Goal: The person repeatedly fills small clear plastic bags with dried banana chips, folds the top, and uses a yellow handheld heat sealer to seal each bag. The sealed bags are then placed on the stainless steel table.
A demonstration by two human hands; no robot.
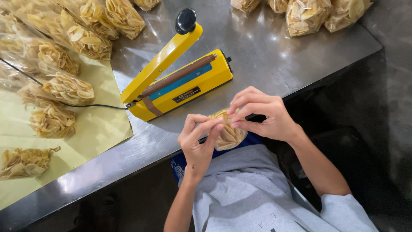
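Just past the front edge of the worktop (266, 56), above your lap, you hold a small clear bag of chips (229, 135) between both hands. Your left hand (197, 139) pinches the bag's upper left side between thumb and fingers, its grip closed on the film; your right hand (264, 118) is closed on the top right in the same way, fingertips meeting the left ones at the mouth of the bag.

Judging by its size and contents, the bag is light, so weight is no trouble. The film looks thin, soft and slick, so it will crumple and may slide between dry fingers. The chips inside are brittle; squeezing the belly of the bag would likely crack them. Best hold is where you already have it: the empty film at the neck, above the chips, pulled flat between the two hands.

Beyond your hands the yellow heat sealer (180, 83) sits on the worktop with its arm raised, a black cord (98, 105) trailing left. More filled bags (64, 88) lie on a gold sheet (103, 124) to the left, and others (307, 15) at the far edge.
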